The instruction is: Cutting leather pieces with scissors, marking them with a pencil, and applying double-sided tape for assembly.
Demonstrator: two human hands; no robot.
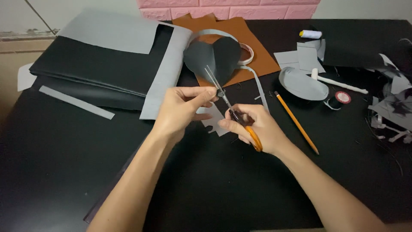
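Observation:
My left hand [182,109] pinches the lower edge of a dark grey rounded piece of sheet material [212,56], held upright above the black table [64,172]. My right hand [253,129] grips orange-handled scissors [231,114]. Their blades are slightly apart and point up-left into the piece's lower edge, right beside my left fingertips. A small light grey offcut [214,120] lies on the table under the hands.
Folded black and grey sheets [103,64] lie at the back left, a brown sheet [262,56] and a tape roll [246,53] behind the hands. A yellow pencil [296,122], grey oval piece [302,83], thread spools [311,34] and scraps [392,111] lie at the right.

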